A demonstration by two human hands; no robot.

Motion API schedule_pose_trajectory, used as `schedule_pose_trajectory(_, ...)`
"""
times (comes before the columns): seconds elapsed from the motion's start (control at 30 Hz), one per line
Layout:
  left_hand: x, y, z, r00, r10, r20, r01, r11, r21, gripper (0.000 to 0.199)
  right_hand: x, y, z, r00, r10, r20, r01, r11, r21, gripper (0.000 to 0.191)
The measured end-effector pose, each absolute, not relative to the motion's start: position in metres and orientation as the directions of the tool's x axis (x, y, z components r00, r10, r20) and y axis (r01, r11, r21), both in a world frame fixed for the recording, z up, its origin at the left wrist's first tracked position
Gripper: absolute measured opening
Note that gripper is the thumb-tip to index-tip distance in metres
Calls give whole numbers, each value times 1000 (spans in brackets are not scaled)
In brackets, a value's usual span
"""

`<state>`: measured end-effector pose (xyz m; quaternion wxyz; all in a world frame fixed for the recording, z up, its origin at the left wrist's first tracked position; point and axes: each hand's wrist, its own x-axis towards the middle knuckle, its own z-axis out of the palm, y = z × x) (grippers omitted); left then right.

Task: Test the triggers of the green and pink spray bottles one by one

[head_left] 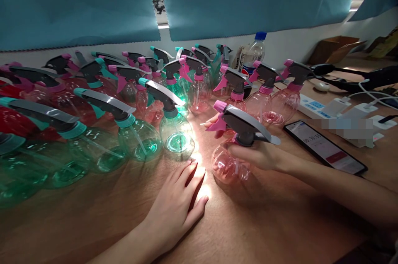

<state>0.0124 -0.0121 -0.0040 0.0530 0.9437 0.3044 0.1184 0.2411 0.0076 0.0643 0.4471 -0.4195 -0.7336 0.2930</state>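
Note:
My right hand (253, 154) is wrapped round the neck of a pink spray bottle (228, 168) with a grey and pink spray head, at the centre right. Whether the bottle's base touches the brown table (248, 222) I cannot tell. My left hand (177, 197) lies flat on the table with its fingers apart, holding nothing. Just beyond its fingertips stands a green spray bottle (177, 135) with a turquoise collar. Another green bottle (139, 144) is to its left, in a row of several. Behind are several pink bottles, one of them (259, 98) upright beyond my right hand.
A phone (325, 146) showing a timer lies at the right, near a white power strip (317, 108) with plugs and cables. At the back stand a blue-capped bottle (255, 52) and an open cardboard box (334, 50). Red bottles (15, 119) are at the far left.

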Motion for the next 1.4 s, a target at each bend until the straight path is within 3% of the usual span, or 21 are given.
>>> schedule_pose_trajectory(0.17,13,-12,-4,784,593,185,567,-805,175,42,242,7,59,-249,885,393,356,461,-813,40)
schedule_pose_trajectory(0.3,13,-13,-4,788,589,176,564,-807,175,42,242,6,60,-239,883,404,402,469,-787,31)
schedule_pose_trajectory(0.5,12,-13,-4,787,594,166,570,-803,171,41,241,7,59,-235,856,460,337,515,-788,20)
schedule_pose_trajectory(0.83,13,-12,-5,781,595,187,568,-803,183,41,242,8,56,-264,834,485,249,544,-801,30)
schedule_pose_trajectory(1.07,12,-12,-5,784,590,192,563,-807,179,43,241,9,57,-296,843,450,205,516,-832,51)
schedule_pose_trajectory(1.4,13,-13,-5,785,590,190,566,-807,169,42,242,10,56,-292,832,471,209,536,-818,42)
